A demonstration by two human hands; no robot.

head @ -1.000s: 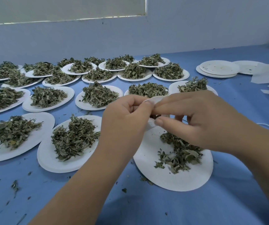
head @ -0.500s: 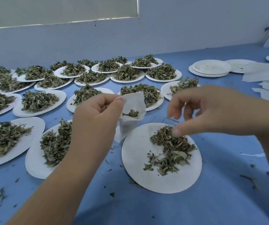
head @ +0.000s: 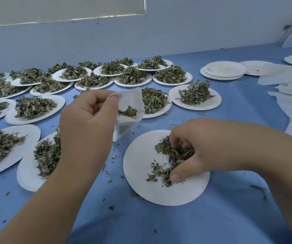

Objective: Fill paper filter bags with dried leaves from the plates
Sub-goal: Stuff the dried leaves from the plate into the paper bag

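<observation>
Down from mid-air half a second ago, the person's right hand (head: pixel 199 152) now rests on the near round white paper plate (head: pixel 141 175). Its fingers (head: pixel 177 176) and thumb are curled round a clump of the dried green leaves (head: pixel 168 155) heaped on the plate's right half.

The left hand (head: pixel 89 118) has stayed raised above the blue-covered surface (head: pixel 221 219), up and to the left of that plate. Its thumb and forefinger pinch the top edge of a small white paper filter bag (head: pixel 131 99), and its other fingers are bent in towards the palm. The bag hangs clear of the surface, tilted, with its mouth open. A small tuft of leaves (head: pixel 128 111) shows inside it, and its lower corner points down towards the plate's far rim.

Rows of round white paper plates heaped with leaves (head: pixel 194 97) cover the left side and the back of the surface, several with rims touching or overlapping. A short stack of empty white paper plates (head: pixel 222 71) sits at the back right, well apart from the hands. Loose sheets of white filter paper (head: pixel 289 85) lie along the far right edge. Green leaf crumbs (head: pixel 113 156) are scattered on the blue cover around the near plate. A pale wall (head: pixel 177 32) rises behind the surface.
</observation>
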